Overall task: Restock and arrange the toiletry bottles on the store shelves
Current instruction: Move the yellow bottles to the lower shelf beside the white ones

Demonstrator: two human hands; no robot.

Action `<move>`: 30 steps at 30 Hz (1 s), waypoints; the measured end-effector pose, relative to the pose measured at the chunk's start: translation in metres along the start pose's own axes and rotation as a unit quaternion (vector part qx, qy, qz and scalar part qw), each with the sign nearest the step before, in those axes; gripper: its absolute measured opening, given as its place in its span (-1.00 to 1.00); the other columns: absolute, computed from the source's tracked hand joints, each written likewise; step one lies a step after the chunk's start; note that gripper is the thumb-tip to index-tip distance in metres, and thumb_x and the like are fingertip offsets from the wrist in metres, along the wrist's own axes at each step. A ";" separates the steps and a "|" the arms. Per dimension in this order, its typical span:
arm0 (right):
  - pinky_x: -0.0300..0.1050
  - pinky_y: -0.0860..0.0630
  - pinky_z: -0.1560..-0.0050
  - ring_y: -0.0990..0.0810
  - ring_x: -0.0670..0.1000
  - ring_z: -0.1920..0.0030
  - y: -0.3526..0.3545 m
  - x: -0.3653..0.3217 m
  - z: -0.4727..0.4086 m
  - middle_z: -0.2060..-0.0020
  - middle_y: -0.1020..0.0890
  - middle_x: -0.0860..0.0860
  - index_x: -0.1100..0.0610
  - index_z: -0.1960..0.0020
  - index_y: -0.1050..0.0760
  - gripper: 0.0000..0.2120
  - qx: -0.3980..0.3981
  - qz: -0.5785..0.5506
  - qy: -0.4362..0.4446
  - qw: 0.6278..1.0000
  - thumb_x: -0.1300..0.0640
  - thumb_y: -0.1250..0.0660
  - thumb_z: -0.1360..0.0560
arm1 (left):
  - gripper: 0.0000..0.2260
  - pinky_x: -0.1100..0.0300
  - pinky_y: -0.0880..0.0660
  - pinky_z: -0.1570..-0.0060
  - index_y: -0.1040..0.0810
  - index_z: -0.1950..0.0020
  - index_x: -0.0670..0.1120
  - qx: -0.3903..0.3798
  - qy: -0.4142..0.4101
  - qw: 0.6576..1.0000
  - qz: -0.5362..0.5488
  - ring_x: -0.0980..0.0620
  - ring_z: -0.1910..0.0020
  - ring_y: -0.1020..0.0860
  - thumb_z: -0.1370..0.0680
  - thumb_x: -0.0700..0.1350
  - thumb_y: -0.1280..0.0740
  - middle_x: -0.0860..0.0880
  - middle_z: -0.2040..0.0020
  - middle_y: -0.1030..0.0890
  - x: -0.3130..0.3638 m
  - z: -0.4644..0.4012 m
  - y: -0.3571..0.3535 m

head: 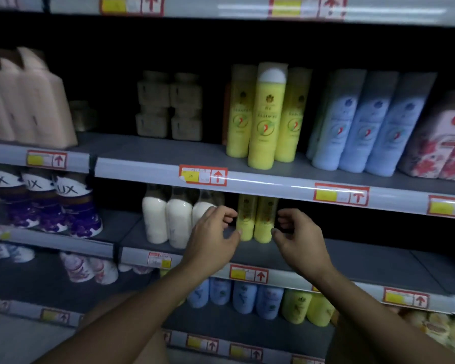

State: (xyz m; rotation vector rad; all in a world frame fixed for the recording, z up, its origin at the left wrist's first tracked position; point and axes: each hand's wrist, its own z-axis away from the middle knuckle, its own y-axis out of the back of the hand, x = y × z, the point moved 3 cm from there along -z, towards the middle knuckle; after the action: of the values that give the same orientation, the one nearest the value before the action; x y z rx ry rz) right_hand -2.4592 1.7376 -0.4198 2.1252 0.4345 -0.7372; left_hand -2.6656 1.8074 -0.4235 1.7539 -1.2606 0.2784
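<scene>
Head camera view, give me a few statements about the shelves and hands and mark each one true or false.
1. Two yellow bottles stand between the left hand and the right hand. True.
2. The right hand holds a blue bottle. False: it is open and holds nothing.
3. White bottles stand left of the two yellow bottles. True.
4. The shelf above holds only blue bottles. False: tall yellow bottles stand beside the blue bottles.
5. Both hands are open. True.
</scene>
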 end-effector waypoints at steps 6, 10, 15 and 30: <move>-0.09 -0.64 0.03 -0.64 -0.12 0.09 0.045 -0.052 -0.010 0.10 -0.65 -0.10 0.03 -0.15 -0.58 -0.77 0.072 -0.033 0.068 0.995 0.19 -0.43 -0.50 | -0.83 0.13 -0.59 0.05 -0.59 -0.07 -0.01 0.078 -0.054 0.994 0.045 0.18 0.10 -0.55 -0.52 -0.15 -0.48 0.12 0.04 -0.55 0.048 -0.027 0.035; -0.20 -0.59 0.02 -0.63 -0.11 0.10 0.063 -0.076 -0.024 0.06 -0.65 -0.08 0.08 -0.17 -0.58 -0.77 0.097 -0.020 0.092 0.991 0.16 -0.43 -0.52 | -0.84 0.00 -0.61 0.01 -0.58 -0.08 0.03 0.093 -0.064 0.993 0.044 0.13 0.09 -0.57 -0.53 -0.11 -0.46 0.11 0.03 -0.55 0.072 -0.049 0.051; 0.00 -0.60 -0.10 -0.62 -0.03 -0.01 0.066 -0.086 -0.045 -0.06 -0.63 -0.02 0.09 -0.25 -0.54 -0.68 0.095 -0.007 0.088 0.992 0.12 -0.44 -0.51 | -0.83 0.18 -0.58 0.05 -0.58 -0.11 0.01 0.110 -0.069 0.991 0.016 0.18 0.11 -0.56 -0.55 -0.09 -0.46 0.06 0.01 -0.55 0.085 -0.075 0.063; 0.12 -0.56 -0.23 -0.56 0.07 -0.25 0.026 -0.091 -0.134 -0.27 -0.56 0.00 0.04 -0.43 -0.35 -0.30 0.105 -0.001 0.044 0.994 -0.24 -0.48 -0.42 | -0.41 -0.05 -0.52 -0.31 -0.42 -0.45 -0.06 0.088 0.003 0.995 -0.040 -0.06 -0.31 -0.51 -0.48 -0.06 -0.56 -0.08 -0.35 -0.46 0.035 -0.186 0.057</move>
State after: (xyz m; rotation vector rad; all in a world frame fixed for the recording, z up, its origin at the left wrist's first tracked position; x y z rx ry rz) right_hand -2.4679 1.8241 -0.2810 2.3612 0.4225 -0.7194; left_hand -2.6393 1.9276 -0.2693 1.9464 -1.1871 0.3575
